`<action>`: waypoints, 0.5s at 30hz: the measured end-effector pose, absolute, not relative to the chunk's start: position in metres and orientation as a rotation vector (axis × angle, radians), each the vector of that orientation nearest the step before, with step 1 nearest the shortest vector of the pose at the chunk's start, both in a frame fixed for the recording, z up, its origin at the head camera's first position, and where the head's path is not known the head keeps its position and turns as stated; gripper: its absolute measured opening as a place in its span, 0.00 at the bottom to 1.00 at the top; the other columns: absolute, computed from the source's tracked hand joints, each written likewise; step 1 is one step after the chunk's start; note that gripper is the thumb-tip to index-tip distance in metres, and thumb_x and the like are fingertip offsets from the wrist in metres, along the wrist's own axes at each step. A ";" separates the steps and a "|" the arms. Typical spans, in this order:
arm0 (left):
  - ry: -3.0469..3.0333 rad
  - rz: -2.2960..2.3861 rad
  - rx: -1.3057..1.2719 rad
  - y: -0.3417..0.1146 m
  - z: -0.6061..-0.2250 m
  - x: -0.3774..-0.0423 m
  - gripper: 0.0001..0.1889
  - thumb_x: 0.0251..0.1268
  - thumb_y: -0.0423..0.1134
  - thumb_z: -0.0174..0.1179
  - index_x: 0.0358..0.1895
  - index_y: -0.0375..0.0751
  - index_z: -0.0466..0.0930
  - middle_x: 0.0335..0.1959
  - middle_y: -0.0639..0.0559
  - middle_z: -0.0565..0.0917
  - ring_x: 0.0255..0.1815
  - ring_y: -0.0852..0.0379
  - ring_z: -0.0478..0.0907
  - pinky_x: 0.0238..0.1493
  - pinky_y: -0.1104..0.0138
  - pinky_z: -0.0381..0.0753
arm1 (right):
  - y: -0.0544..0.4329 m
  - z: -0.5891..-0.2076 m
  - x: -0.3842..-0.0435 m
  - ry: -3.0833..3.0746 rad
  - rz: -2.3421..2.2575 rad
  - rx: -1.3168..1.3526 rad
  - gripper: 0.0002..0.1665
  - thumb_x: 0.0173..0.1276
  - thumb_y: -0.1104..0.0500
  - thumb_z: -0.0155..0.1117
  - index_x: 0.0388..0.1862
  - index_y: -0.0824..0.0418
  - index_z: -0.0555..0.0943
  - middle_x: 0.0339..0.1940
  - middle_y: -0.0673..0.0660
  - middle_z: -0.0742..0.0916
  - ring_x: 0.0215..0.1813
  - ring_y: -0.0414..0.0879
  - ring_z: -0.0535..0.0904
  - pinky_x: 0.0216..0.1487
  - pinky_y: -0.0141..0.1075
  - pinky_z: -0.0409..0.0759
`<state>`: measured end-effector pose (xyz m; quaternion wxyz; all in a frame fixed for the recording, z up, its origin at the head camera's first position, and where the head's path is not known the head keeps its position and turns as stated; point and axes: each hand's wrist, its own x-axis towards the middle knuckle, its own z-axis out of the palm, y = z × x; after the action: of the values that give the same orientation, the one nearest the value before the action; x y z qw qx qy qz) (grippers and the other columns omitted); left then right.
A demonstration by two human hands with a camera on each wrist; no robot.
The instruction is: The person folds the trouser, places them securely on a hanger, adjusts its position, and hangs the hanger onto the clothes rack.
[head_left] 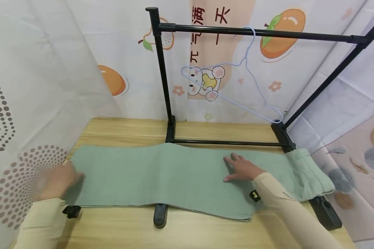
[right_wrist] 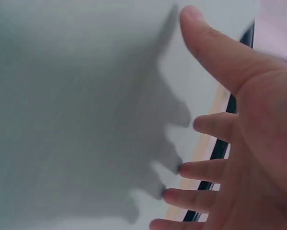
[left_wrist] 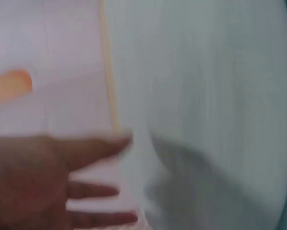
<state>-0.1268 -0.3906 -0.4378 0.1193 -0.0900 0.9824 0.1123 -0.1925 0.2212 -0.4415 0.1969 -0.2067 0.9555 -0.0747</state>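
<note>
A pale green cloth garment (head_left: 121, 176), which looks like trousers folded lengthwise, lies flat across the table. Its gathered, bunched end (head_left: 308, 169) is at the right. My left hand (head_left: 57, 180), blurred in the head view, is at the garment's left end; in the left wrist view its fingers (left_wrist: 95, 151) point straight over the cloth edge. On the right half of the garment, my right hand (head_left: 243, 168) has its fingers spread, with the fingertips right at the cloth. Both hands hold nothing.
A black rack (head_left: 163, 69) stands at the back of the wooden table (head_left: 118, 228). From its top bar hangs a light blue wire hanger (head_left: 225, 98). The garment lies over the rack's black feet (head_left: 160, 216). Printed curtains (head_left: 124, 20) enclose the back and sides.
</note>
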 end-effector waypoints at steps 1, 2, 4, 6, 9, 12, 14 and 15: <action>2.887 0.328 -0.200 -0.379 -0.442 -0.130 0.33 0.65 0.50 0.59 0.51 0.14 0.67 0.45 0.16 0.73 0.43 0.21 0.73 0.44 0.33 0.73 | 0.211 -0.441 -0.193 2.669 -0.208 -0.613 0.57 0.56 0.35 0.69 0.76 0.63 0.59 0.75 0.77 0.57 0.73 0.76 0.55 0.66 0.67 0.64; 2.898 0.339 -0.137 -0.366 -0.446 -0.133 0.39 0.64 0.53 0.60 0.57 0.14 0.64 0.51 0.14 0.70 0.50 0.17 0.68 0.50 0.30 0.69 | 0.200 -0.442 -0.193 2.663 -0.211 -0.654 0.58 0.57 0.35 0.69 0.76 0.62 0.58 0.76 0.76 0.57 0.74 0.76 0.54 0.66 0.67 0.63; 2.905 0.396 0.006 -0.338 -0.454 -0.136 0.48 0.60 0.59 0.63 0.66 0.18 0.57 0.62 0.12 0.60 0.60 0.14 0.58 0.56 0.27 0.61 | 0.175 -0.443 -0.195 2.646 -0.187 -0.764 0.58 0.58 0.34 0.67 0.78 0.60 0.56 0.77 0.73 0.55 0.75 0.74 0.53 0.68 0.66 0.62; 2.871 0.428 0.103 -0.315 -0.458 -0.138 0.53 0.55 0.64 0.64 0.70 0.23 0.56 0.67 0.15 0.55 0.65 0.14 0.52 0.55 0.26 0.62 | 0.150 -0.445 -0.200 2.634 -0.139 -0.880 0.58 0.59 0.32 0.65 0.79 0.57 0.53 0.79 0.69 0.53 0.77 0.71 0.52 0.70 0.65 0.60; 2.775 0.418 0.139 -0.292 -0.459 -0.137 0.60 0.48 0.70 0.65 0.74 0.29 0.51 0.71 0.16 0.47 0.68 0.13 0.42 0.50 0.23 0.62 | 0.118 -0.449 -0.207 2.606 -0.059 -0.999 0.58 0.60 0.28 0.60 0.80 0.52 0.50 0.81 0.63 0.50 0.79 0.67 0.49 0.72 0.64 0.57; 2.675 0.406 0.068 -0.288 -0.456 -0.134 0.66 0.44 0.72 0.65 0.75 0.28 0.43 0.71 0.14 0.38 0.67 0.10 0.34 0.49 0.21 0.59 | 0.106 -0.458 -0.211 2.598 -0.006 -0.969 0.58 0.61 0.25 0.55 0.81 0.49 0.46 0.82 0.60 0.47 0.80 0.64 0.44 0.72 0.66 0.55; 2.636 0.424 0.021 -0.291 -0.455 -0.131 0.69 0.43 0.73 0.66 0.75 0.26 0.39 0.69 0.12 0.33 0.66 0.08 0.29 0.50 0.20 0.57 | 0.116 -0.463 -0.211 2.604 0.006 -0.878 0.58 0.62 0.24 0.52 0.81 0.48 0.44 0.82 0.60 0.45 0.81 0.64 0.42 0.69 0.70 0.55; 2.627 0.433 0.006 -0.294 -0.455 -0.130 0.70 0.43 0.73 0.66 0.75 0.25 0.37 0.68 0.11 0.32 0.64 0.07 0.28 0.50 0.20 0.55 | 0.126 -0.465 -0.210 2.612 0.005 -0.821 0.57 0.63 0.24 0.51 0.81 0.48 0.43 0.82 0.60 0.44 0.81 0.64 0.41 0.68 0.72 0.55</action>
<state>-0.1302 -0.2940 -0.4553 0.2372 0.0023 0.9585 0.1581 -0.2101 0.1256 -0.4655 0.2003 -0.2937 0.9347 0.0019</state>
